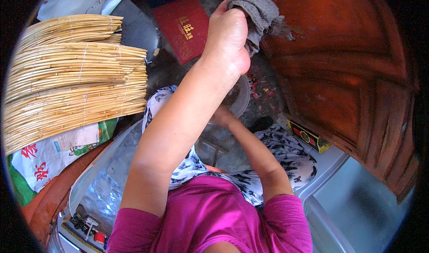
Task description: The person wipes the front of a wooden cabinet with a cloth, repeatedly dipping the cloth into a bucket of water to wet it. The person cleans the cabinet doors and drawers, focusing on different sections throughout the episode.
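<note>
My left arm is stretched far forward, and my left hand (228,36) is closed round a rumpled grey cloth (254,11) with a frayed edge. The cloth is held up beside a dark reddish-brown wooden panel (330,51); whether it touches the wood I cannot tell. Lower down, my right hand (220,117) is at the near rim of a pale round basin (243,96). My left forearm covers part of that hand and of the basin, so the right fingers are hidden.
Bundled thin straw-coloured stalks (76,78) lie at the left, above a printed white and green bag (40,163). A red folder-like sheet (181,27) lies ahead. A small black and yellow box (308,136) stands at the panel's foot. Scraps (263,89) litter the floor.
</note>
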Tool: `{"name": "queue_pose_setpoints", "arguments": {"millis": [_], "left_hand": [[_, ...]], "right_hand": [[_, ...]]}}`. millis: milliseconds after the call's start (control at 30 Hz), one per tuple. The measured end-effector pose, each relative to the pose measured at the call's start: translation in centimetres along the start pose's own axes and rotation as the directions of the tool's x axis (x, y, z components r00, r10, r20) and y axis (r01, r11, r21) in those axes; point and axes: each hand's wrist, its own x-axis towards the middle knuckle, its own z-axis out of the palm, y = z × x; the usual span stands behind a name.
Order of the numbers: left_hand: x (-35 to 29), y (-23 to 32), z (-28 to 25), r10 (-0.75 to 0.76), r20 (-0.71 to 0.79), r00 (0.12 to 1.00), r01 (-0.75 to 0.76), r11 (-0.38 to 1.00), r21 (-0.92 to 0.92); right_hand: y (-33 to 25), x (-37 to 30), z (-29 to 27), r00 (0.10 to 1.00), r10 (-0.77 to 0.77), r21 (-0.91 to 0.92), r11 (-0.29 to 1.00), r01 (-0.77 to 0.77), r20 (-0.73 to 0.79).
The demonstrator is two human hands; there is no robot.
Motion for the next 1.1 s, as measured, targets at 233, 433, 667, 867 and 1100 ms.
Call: {"name": "queue_pose_setpoints", "arguments": {"millis": [233,433,667,867,1100], "left_hand": [[0.2,0.0,0.0,-0.013,0.042,0.999,0.014,1.0,-0.018],[0.2,0.8,-0.5,0.014,0.035,0.999,-0.013,1.0,-0.015],[0.3,0.7,-0.8,0.014,0.059,0.998,-0.01,0.998,-0.062],[0.0,1.0,-0.3,0.021,0.049,0.999,-0.021,1.0,-0.006],[-0.1,1.2,-0.1,0.01,0.021,1.0,-0.009,1.0,-0.027]], "right_hand": [[1.3,1.5,0.0,0.903,0.424,0.618,0.691,-0.376,0.075],[-4.9,-1.5,-5.6,0.801,0.434,0.695,0.418,-0.585,0.412],[-2.1,-1.2,-2.6,0.903,0.368,0.79,0.475,-0.387,0.221],[1.3,-0.4,0.0,0.925,0.38,0.715,0.649,-0.261,-0.007],[0.1,0.3,-1.1,0.919,0.387,0.701,0.676,-0.229,-0.073]]}}
